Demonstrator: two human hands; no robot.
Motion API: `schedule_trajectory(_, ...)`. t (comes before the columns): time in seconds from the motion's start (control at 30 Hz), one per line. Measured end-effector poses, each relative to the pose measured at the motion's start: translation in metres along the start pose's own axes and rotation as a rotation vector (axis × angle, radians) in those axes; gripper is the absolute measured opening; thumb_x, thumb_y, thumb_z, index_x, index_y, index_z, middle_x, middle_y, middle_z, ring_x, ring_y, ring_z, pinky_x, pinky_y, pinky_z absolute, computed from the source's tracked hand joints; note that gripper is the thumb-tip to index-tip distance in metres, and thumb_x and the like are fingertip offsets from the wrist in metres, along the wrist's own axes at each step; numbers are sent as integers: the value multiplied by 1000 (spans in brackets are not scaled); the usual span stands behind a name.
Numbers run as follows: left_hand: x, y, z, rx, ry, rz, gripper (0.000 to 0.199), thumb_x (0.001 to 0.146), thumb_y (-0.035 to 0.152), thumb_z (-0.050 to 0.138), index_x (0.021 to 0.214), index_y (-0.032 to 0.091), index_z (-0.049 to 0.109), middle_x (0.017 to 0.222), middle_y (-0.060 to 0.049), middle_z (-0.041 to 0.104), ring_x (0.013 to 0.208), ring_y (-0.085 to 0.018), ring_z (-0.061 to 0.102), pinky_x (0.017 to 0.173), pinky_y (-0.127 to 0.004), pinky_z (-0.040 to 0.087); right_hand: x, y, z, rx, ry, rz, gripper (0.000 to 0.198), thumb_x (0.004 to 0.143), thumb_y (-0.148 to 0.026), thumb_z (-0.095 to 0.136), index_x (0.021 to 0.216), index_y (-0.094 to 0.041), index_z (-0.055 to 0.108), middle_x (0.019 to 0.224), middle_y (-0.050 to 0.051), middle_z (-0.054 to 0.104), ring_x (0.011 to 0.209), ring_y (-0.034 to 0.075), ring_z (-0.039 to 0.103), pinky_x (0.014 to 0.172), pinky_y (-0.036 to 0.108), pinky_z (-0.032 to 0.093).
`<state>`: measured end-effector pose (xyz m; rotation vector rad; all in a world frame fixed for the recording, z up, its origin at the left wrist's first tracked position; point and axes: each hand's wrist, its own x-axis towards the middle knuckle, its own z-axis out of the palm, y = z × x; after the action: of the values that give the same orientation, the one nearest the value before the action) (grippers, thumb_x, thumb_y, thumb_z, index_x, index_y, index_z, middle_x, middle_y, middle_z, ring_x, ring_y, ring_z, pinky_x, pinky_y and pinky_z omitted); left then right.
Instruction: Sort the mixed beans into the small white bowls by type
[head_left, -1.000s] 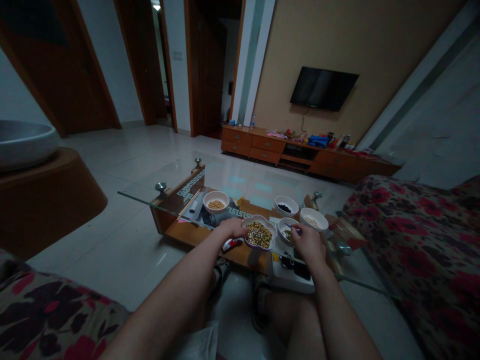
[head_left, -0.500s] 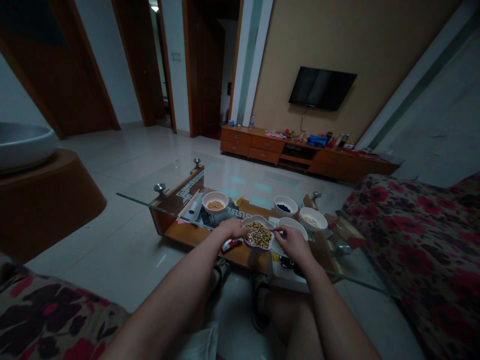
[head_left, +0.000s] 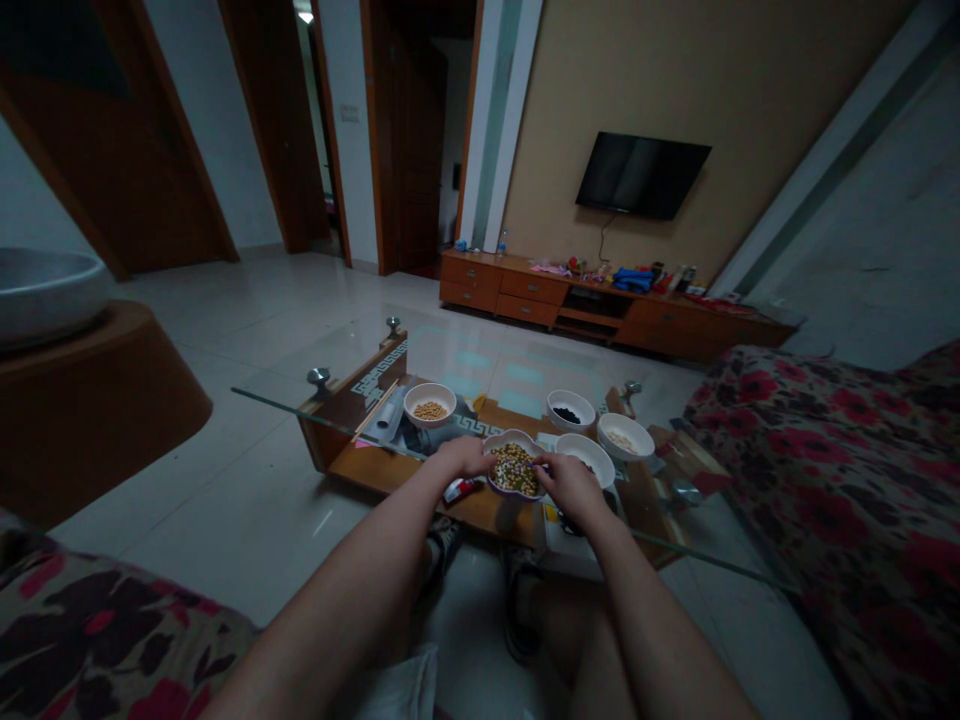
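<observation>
Glass tabletop [head_left: 450, 345] bearing vessels of loose grains. At the middle of its near edge we find the scalloped dish [head_left: 514, 437], holding mixed yellow, green and pale grains; whether its base overhangs that edge we cannot tell. Our left hand [head_left: 466, 457] clasps the dish's left rim, thumb uppermost, the remaining fingers largely hidden. Our right hand [head_left: 571, 483] pinches a small purple utensil, apparently a spoon [head_left: 541, 466], over the dish's right side. Partly behind that hand stands a white bowl [head_left: 592, 446]; the bowl of black grains [head_left: 571, 398] lies closer to the far edge, the bowl of pale grains [head_left: 625, 422] toward the right edge, the bowl of yellow grains [head_left: 430, 392] toward the left. For sound technique, we judge, the left grip should be firm, since a dish near an edge could tip; we should tilt the spoon low, well inside the rim, lest grains scatter.
</observation>
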<state>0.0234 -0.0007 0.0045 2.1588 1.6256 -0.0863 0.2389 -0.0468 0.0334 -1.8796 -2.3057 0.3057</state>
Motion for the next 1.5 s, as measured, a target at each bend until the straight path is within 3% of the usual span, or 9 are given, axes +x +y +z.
schedule_trajectory(0.33, 2, -1, 2, 5, 0, 13, 55, 86, 53, 36, 119, 19, 65, 117, -13, 66, 101, -29, 64, 82, -35, 51, 3, -2, 2, -51, -12, 10, 30, 88, -35, 47, 107, -28, 70, 99, 7, 71, 95, 21, 64, 68, 25, 41)
schedule_trajectory(1.5, 5, -5, 5, 1, 8, 21, 59, 86, 59, 35, 121, 20, 64, 118, -12, 66, 101, -29, 65, 82, -36, 51, 2, -3, 3, -36, -21, 8, 30, 90, -36, 45, 108, -28, 69, 101, 7, 70, 96, 21, 64, 73, 27, 42)
